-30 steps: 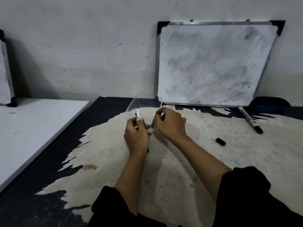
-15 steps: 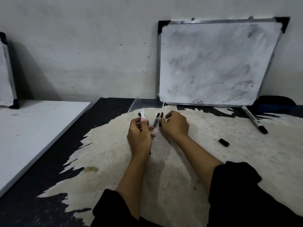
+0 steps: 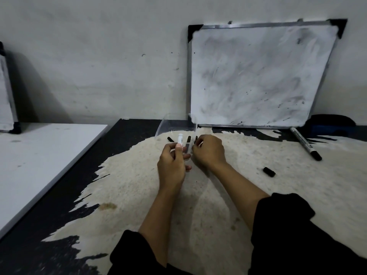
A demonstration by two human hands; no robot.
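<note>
My left hand (image 3: 171,165) grips a white marker (image 3: 180,138) upright, its top sticking out above my thumb. Right beside it, my right hand (image 3: 208,152) has its fingers curled and pinches the near edge of a clear plastic case (image 3: 174,126) standing on the worn table. Three black marker ends (image 3: 188,139) show through the case between my hands. What my right fingertips touch besides the case is hidden.
A smudged whiteboard (image 3: 258,76) leans on the wall behind. A black-tipped marker (image 3: 304,144) and a loose black cap (image 3: 269,172) lie at the right, with a dark eraser (image 3: 329,126) beyond. A white table (image 3: 39,155) adjoins on the left, bearing another board (image 3: 6,96).
My hands have drawn closer together at the clear case, and the black marker ends now show inside it. The view has shifted slightly left.
</note>
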